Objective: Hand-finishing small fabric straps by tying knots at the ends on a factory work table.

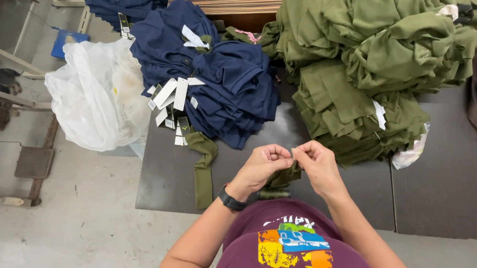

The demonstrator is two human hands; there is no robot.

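At lower centre, the left hand [262,165] and right hand [316,162] meet fingertip to fingertip, each grip pinched shut on a small olive-green cloth piece [283,176] — crumpled, hanging just above the dark desk [451,181]. Bare desk lies at lower right (navy garments [218,74] and olive garments [377,48] crowd the top); the desk's near edge runs just below the wrists.

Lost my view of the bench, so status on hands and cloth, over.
Left hand and right hand pinched together on olive cloth piece. Thread spool beneath. Navy pile and olive pile behind, apart from the hands.
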